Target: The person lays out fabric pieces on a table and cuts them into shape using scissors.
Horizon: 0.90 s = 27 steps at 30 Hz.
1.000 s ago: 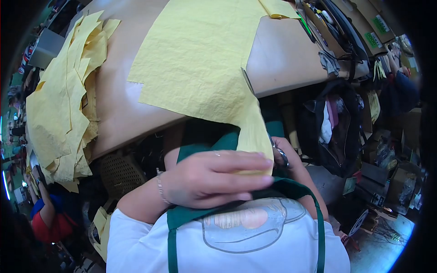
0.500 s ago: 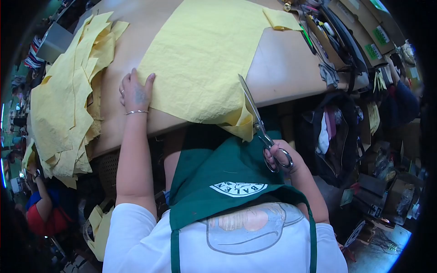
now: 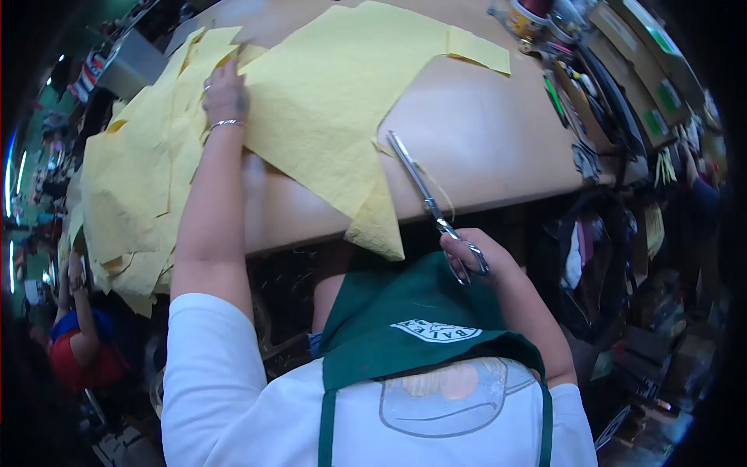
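A large yellow sheet, cloth-like, (image 3: 327, 93) lies across the table, its near corner folded and hanging over the front edge. My left hand (image 3: 226, 97) is at the sheet's left edge, beside a pile of cut yellow pieces (image 3: 136, 179); its fingers are bent over the edge and the thumb is hidden. Long metal scissors (image 3: 420, 183) are in my right hand (image 3: 471, 253), fingers through the handles. Their blades look closed and point away from me, just right of the sheet. A thin yellow strip (image 3: 442, 191) curls beside the blades.
A wooden table (image 3: 482, 148) spans the view. Cardboard boxes (image 3: 646, 70), pens and a yellow-labelled tub (image 3: 527, 19) stand at its right end. A dark open bag (image 3: 587, 265) sits below on the right. Another person in red and blue (image 3: 85, 342) works at left.
My left hand has moved up and away from me, and the yellow sheet has turned and shifted left. The scissors have come away from the sheet's edge, and a thin strip now shows beside them.
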{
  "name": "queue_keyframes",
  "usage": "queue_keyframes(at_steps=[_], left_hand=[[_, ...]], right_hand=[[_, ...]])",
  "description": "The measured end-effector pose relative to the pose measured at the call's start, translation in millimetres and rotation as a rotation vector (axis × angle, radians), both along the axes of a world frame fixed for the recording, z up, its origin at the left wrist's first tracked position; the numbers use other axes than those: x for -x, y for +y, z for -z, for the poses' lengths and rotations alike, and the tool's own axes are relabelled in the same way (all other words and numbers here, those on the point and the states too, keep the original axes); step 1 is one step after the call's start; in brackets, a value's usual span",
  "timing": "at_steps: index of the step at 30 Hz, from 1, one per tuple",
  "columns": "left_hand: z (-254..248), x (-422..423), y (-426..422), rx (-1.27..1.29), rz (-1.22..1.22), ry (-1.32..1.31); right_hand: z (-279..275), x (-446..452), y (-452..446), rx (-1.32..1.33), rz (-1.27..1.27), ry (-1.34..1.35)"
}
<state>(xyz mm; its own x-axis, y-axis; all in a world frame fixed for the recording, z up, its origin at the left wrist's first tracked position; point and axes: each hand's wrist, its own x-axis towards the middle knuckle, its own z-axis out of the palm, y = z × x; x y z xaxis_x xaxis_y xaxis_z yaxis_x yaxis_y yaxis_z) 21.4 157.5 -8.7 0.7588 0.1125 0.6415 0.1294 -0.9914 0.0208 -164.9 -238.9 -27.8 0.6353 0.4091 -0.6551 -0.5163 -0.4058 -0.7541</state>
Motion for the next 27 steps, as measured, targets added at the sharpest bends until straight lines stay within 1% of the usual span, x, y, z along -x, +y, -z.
queue_keyframes(at_steps=[3,4,5,6,7,8,9,12,13,16,17,20,23,26,27], left_hand=[[7.0,31.5,-14.7,0.047,0.155,0.010],[9.5,64.2,-38.9,0.197,0.177,0.116],[5.4,101.6,-63.8,0.255,0.338,0.165],[16.8,135.4,-83.1,0.325,0.397,0.378],[7.7,170.6,-107.6,0.289,0.442,0.489],[12.2,196.0,-123.9,0.267,0.448,0.547],[10.3,210.7,-139.0,0.340,0.429,0.613],[24.4,224.8,-166.8,0.353,0.368,0.568],[26.0,223.8,-171.0,0.331,0.414,0.522],[17.0,216.7,-176.8,0.415,0.518,0.541],[9.1,214.1,-178.0,0.623,0.512,0.689],[-19.6,201.5,-192.0,0.815,0.509,0.784],[-42.3,184.6,-212.5,0.797,0.687,0.833],[-39.7,182.7,-231.9,0.425,0.914,0.748],[-35.7,184.3,-233.8,0.448,0.985,0.820]], right_hand=[[3.6,1.0,-1.9,0.137,-0.032,-0.077],[4.3,2.2,-4.3,0.126,-0.028,-0.077],[5.4,3.8,-7.3,0.117,-0.018,-0.075],[6.8,5.6,-8.2,0.109,-0.005,-0.071],[7.2,6.3,-7.5,0.105,-0.003,-0.074],[6.0,6.2,-7.1,0.104,-0.011,-0.076],[4.7,5.3,-7.3,0.108,-0.029,-0.080],[6.9,7.7,-6.1,0.035,0.025,-0.040],[7.8,8.5,-5.0,0.031,0.025,-0.037],[5.0,10.4,-7.2,0.033,0.034,-0.035],[1.3,11.7,-9.5,0.044,0.034,-0.033],[0.4,19.4,-27.6,0.047,-0.013,-0.043],[0.9,27.4,-56.6,-0.037,-0.048,-0.022],[-4.0,34.8,-82.3,-0.105,-0.052,0.013],[-0.9,38.7,-91.9,-0.122,-0.033,0.009]])
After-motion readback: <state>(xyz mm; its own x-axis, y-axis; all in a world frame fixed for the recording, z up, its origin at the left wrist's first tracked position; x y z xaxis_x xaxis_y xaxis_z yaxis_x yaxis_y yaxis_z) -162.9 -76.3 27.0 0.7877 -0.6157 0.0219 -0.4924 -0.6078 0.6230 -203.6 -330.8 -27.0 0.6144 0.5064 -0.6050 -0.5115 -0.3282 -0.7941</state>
